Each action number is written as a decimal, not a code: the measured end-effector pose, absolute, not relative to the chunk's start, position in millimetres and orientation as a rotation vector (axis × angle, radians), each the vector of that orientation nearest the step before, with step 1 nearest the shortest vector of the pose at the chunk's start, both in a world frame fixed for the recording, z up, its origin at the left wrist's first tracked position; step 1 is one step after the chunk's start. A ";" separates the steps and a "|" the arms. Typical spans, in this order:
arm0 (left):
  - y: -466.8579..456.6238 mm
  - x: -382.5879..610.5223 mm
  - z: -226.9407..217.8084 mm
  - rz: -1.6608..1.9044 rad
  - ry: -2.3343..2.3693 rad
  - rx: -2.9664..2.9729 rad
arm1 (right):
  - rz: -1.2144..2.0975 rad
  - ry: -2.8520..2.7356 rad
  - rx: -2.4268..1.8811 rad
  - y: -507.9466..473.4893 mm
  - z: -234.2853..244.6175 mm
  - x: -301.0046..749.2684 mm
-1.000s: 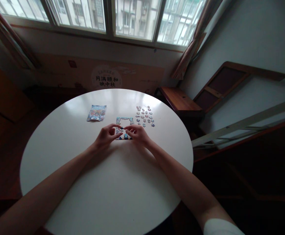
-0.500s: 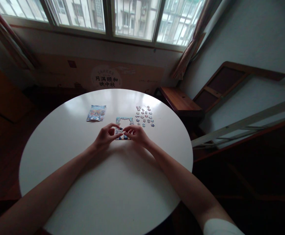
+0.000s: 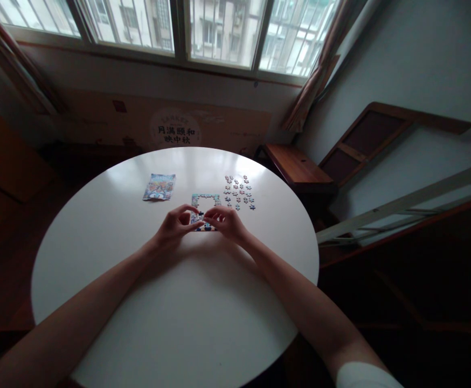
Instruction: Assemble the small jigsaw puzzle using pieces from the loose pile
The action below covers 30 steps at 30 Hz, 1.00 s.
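A small jigsaw puzzle [image 3: 206,196] lies on the white round table, its border put together and a pale gap showing in its upper middle. Over its left side, my left hand [image 3: 175,222] is curled, thumb and index finger bent round towards a dark puzzle piece [image 3: 200,213]. From the right, my right hand [image 3: 228,222] meets it with thumb and fingertips pinched together at the same spot. The fingertips hide part of the piece and the puzzle's middle. Loose puzzle pieces [image 3: 241,192] lie in rough rows just beyond my right hand.
A colourful printed packet [image 3: 160,187] lies on the table [image 3: 187,318] to the left of the puzzle. Beyond the table's right rim stands a wooden bench or stool [image 3: 296,164]. Windows [image 3: 223,32] and a printed cardboard panel [image 3: 227,121] are behind the table.
Both hands stay over the puzzle with barely any movement. The dark piece at the fingertips has shifted very slightly to the right.
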State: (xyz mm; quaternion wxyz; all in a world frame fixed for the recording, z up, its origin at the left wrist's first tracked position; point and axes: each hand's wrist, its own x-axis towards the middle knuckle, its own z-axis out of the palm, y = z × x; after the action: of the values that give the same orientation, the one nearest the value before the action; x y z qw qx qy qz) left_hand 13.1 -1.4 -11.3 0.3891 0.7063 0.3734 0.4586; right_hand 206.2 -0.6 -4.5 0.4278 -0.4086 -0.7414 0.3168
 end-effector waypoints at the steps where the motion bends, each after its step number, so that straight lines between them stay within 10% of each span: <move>1: -1.6 13.2 -10.6 1.158 0.947 1.794 | 0.784 -1.850 -1.018 -0.9 -3.9 206.5; 30: 1.6 11.4 -14.1 1.162 1.024 1.795 | 0.743 -1.904 -1.026 -0.9 -4.2 207.8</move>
State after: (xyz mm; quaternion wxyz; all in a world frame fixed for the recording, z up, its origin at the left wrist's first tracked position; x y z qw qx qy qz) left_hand 11.4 1.6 -14.1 0.3759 0.7015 0.4002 0.4544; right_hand 207.8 -0.9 -4.2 0.4145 -0.4085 -0.7575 0.2958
